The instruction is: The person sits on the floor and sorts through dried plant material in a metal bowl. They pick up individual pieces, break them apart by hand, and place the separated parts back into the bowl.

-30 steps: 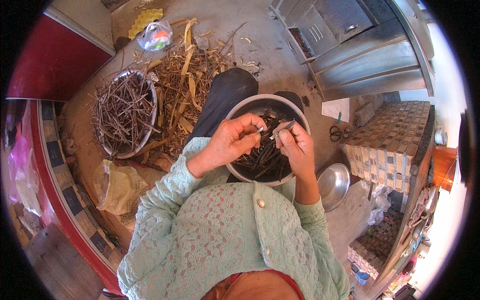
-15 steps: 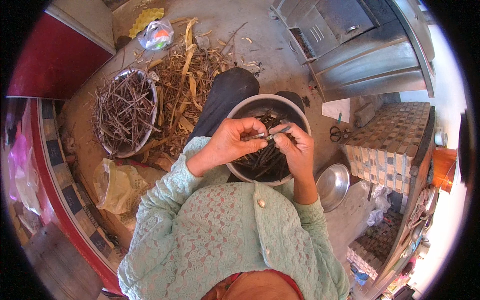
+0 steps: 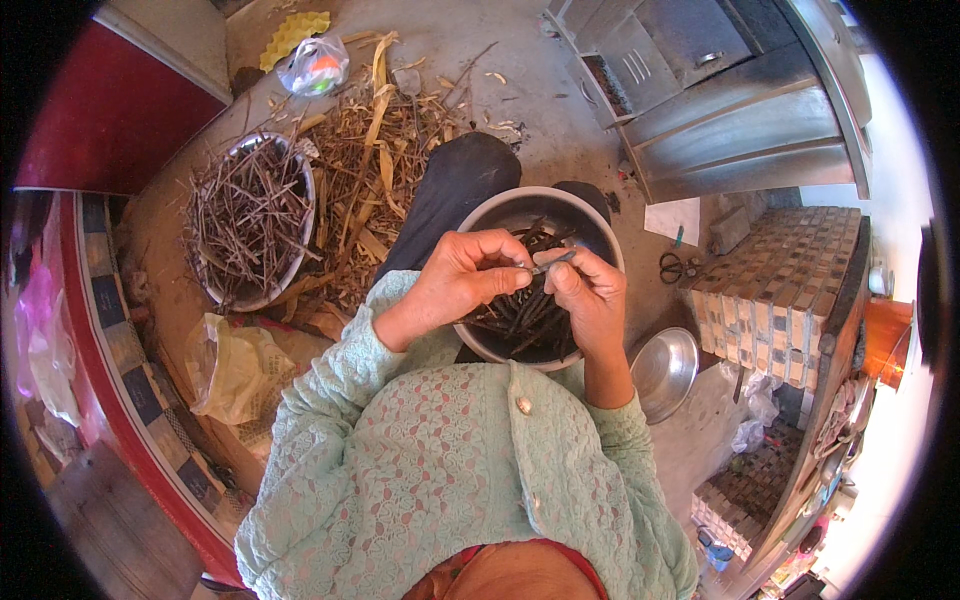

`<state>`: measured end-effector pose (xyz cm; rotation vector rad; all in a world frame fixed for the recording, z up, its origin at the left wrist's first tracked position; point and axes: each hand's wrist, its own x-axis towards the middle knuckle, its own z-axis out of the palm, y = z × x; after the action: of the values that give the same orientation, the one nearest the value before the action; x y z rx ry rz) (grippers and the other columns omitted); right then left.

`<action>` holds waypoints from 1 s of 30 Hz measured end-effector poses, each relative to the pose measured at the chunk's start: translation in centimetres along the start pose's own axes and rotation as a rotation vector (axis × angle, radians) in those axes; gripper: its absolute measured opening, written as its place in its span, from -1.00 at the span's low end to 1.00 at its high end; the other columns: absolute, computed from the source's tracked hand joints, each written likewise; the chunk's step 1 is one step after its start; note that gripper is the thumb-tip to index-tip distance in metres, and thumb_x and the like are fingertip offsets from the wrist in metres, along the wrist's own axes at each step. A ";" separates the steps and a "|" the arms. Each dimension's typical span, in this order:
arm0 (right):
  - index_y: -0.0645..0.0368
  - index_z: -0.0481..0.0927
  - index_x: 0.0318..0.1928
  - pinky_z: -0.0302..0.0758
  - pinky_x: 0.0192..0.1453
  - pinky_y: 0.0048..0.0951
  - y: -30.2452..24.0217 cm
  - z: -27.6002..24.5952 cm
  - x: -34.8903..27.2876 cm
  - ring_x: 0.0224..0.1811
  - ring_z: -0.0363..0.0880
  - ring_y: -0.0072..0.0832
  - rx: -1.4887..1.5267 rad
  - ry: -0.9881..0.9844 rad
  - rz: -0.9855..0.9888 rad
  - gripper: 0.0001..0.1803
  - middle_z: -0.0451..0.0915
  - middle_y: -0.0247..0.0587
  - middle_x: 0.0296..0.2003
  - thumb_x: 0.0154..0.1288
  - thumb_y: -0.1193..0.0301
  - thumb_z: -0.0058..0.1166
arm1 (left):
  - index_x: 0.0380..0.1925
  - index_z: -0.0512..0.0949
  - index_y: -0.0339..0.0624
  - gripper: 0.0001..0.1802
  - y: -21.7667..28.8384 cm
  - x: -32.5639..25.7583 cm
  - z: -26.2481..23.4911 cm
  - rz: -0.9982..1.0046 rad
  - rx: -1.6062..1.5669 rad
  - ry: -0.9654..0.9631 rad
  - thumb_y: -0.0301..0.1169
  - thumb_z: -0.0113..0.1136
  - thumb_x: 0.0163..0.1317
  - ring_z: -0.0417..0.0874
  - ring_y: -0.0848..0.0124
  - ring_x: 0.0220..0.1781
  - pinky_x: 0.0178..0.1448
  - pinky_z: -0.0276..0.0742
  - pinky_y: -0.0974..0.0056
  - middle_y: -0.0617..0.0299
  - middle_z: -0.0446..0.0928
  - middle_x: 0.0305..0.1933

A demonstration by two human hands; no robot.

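A grey basin (image 3: pixel 482 200) rests at my lap, holding long, thin, dark stick-like pieces (image 3: pixel 525 318). Over it both my hands meet, fingertips nearly touching. My left hand (image 3: pixel 462 280) pinches the end of a small, thin piece, mostly hidden by the thumb and forefinger. Between the thumb and forefinger of my right hand (image 3: pixel 592 300) is a narrow grey strip (image 3: pixel 553 262), its tip pointing toward the left hand. Whether it is a blade or a piece from the basin, I cannot tell.
To the left stands a basin heaped with dry twigs (image 3: pixel 250 215), beside a pile of stalks and husks (image 3: pixel 360 170). A plastic bag (image 3: pixel 240 368) lies nearer. On the right are a metal bowl (image 3: pixel 665 375), scissors (image 3: pixel 672 267) and a tiled block (image 3: pixel 775 290).
My fingertips have shifted slightly; the light piece that showed between the left fingers is now mostly hidden. Both hands stay over the basin.
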<state>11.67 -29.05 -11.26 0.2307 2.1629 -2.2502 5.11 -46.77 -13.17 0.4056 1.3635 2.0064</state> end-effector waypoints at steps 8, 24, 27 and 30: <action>0.34 0.61 -0.28 0.32 -0.36 -0.67 0.0 0.5 0.3 -0.47 0.36 -0.72 -0.176 0.006 -0.169 -0.83 0.53 -0.39 -0.49 0.27 0.44 0.10 | -0.36 0.57 -0.27 -0.86 0.4 0.1 -0.8 -0.076 -0.028 -0.027 -0.40 0.17 0.23 0.28 0.69 -0.67 -0.60 0.15 0.54 0.30 0.53 -0.56; 0.31 0.60 -0.27 0.25 -0.43 -0.70 0.2 0.4 -0.1 -0.49 0.34 -0.75 0.099 0.111 -0.080 -0.78 0.51 -0.42 -0.50 0.31 0.35 0.09 | -0.13 0.50 -0.34 -0.75 0.8 -0.4 0.2 -0.183 -0.427 -0.112 -0.37 0.02 0.33 0.70 0.21 -0.27 -0.25 0.67 0.22 -0.07 0.61 -0.25; 0.31 0.60 -0.27 0.27 -0.41 -0.69 0.0 0.4 -0.1 -0.48 0.36 -0.73 0.108 0.106 -0.088 -0.78 0.51 -0.41 -0.49 0.32 0.36 0.08 | -0.12 0.50 -0.34 -0.75 0.7 -0.4 0.2 -0.188 -0.463 -0.125 -0.37 0.02 0.34 0.69 0.19 -0.23 -0.23 0.67 0.21 -0.08 0.61 -0.22; 0.32 0.59 -0.26 0.28 -0.40 -0.69 0.0 0.5 -0.1 -0.47 0.37 -0.73 0.121 0.100 -0.093 -0.77 0.51 -0.42 -0.48 0.32 0.36 0.07 | -0.11 0.50 -0.34 -0.74 0.7 -0.5 0.1 -0.185 -0.474 -0.140 -0.37 0.02 0.33 0.69 0.18 -0.21 -0.21 0.67 0.21 -0.09 0.60 -0.21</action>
<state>11.74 -29.52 -11.19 0.2545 2.1286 -2.4751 5.27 -47.17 -12.39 0.1891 0.7738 2.0211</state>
